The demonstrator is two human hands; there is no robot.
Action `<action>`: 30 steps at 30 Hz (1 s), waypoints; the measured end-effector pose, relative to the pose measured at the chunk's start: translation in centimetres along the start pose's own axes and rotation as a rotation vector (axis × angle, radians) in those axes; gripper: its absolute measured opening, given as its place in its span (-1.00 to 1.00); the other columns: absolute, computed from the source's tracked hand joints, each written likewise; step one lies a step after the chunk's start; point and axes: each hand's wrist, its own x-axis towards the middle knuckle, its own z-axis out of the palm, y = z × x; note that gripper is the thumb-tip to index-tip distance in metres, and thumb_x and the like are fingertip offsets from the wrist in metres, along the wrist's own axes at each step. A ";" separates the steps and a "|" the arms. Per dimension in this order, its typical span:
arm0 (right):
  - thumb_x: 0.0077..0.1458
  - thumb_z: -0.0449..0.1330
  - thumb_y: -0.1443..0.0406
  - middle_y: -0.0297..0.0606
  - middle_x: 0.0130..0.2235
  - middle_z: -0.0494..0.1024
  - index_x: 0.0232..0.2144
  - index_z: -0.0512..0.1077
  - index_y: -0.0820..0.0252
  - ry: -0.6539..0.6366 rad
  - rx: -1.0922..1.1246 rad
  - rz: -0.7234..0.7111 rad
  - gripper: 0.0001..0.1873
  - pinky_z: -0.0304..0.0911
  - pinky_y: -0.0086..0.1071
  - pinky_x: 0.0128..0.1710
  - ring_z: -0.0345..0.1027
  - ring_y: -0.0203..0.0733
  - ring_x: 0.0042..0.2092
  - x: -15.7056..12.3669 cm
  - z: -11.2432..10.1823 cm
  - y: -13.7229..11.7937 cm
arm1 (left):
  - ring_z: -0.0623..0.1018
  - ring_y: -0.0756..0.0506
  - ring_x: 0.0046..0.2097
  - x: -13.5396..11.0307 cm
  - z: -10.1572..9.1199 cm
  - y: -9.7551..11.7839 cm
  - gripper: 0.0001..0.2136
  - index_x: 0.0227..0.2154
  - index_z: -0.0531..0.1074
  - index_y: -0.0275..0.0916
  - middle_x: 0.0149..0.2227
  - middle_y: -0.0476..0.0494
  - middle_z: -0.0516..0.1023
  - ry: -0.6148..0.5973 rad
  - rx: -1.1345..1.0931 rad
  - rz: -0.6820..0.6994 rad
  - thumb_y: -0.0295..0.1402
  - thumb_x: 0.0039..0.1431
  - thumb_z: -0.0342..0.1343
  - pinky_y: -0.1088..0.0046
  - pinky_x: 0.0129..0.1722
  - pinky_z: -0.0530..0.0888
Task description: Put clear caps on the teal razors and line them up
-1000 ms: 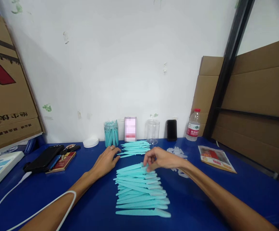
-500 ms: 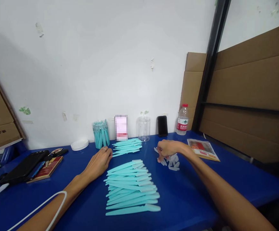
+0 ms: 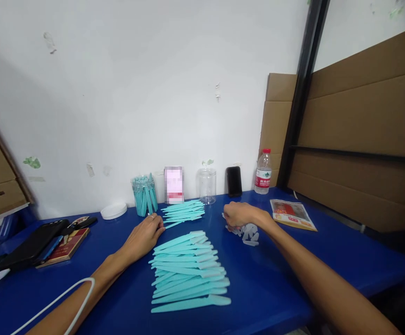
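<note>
My left hand [image 3: 149,230] rests on the blue table with its fingers curled, by the left end of a small stack of turquoise eyebrow razors [image 3: 183,211]. Whether anything is inside those fingers is hidden. A larger pile of the same razors [image 3: 190,272] lies in front, pale ends to the right. On the right, my right hand [image 3: 237,216] is closed and low over a scatter of small translucent plastic caps [image 3: 249,234]. Its fingertips are hidden among the caps, and what they grip cannot be made out.
Along the wall stand a jar full of turquoise razors [image 3: 144,195], a phone with a lit screen [image 3: 174,185], a clear jar [image 3: 208,186], a dark phone [image 3: 234,181] and a water bottle [image 3: 263,173]. A white lid [image 3: 114,211], black case [image 3: 33,244] and printed packet [image 3: 293,214] lie around.
My right hand has drawn its fingers in and turned slightly over the caps. The left hand stays nearly in place. The whole view has shifted slightly.
</note>
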 end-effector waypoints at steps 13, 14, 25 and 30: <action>-0.20 0.29 0.32 -0.21 -0.43 0.59 -0.52 0.53 0.22 0.140 -0.007 -0.041 -0.91 0.10 -0.43 -0.51 0.44 -0.13 -0.41 1.3 1.0 -0.1 | 0.44 -0.14 -0.23 -0.4 -0.6 0.9 -0.82 -0.29 0.29 -0.17 -0.24 -0.11 0.38 0.004 0.036 0.022 -0.25 0.35 -0.16 0.38 -0.28 0.34; -0.19 0.29 0.33 -0.21 -0.41 0.59 -0.51 0.53 0.21 0.175 0.000 -0.049 -0.92 0.09 -0.43 -0.49 0.44 -0.13 -0.39 1.5 1.2 -0.1 | 0.44 -0.14 -0.22 -0.4 -0.6 0.9 -0.83 -0.29 0.30 -0.16 -0.24 -0.10 0.39 -0.001 0.026 0.022 -0.24 0.34 -0.13 0.38 -0.28 0.34; 0.18 0.12 0.31 -0.32 -0.38 0.56 -0.20 0.54 0.14 0.435 0.204 -0.287 -0.79 0.15 -0.44 -0.31 0.39 -0.24 -0.34 4.1 4.3 -2.8 | 0.46 -0.05 -0.30 -0.7 -0.7 1.8 -0.91 -0.20 0.35 -0.24 -0.27 -0.06 0.44 -0.024 -0.068 -0.015 -0.39 0.29 -0.01 0.42 -0.31 0.39; 0.21 0.05 0.38 -0.27 -0.21 0.61 -0.18 0.57 0.10 0.505 0.267 -0.417 -0.70 0.19 -0.41 -0.24 0.43 -0.19 -0.25 4.1 4.6 -3.6 | 0.48 -0.10 -0.19 -0.7 -0.4 2.1 -0.87 -0.17 0.40 -0.23 -0.20 -0.12 0.46 -0.011 -0.072 0.002 -0.43 0.29 -0.02 0.35 -0.21 0.42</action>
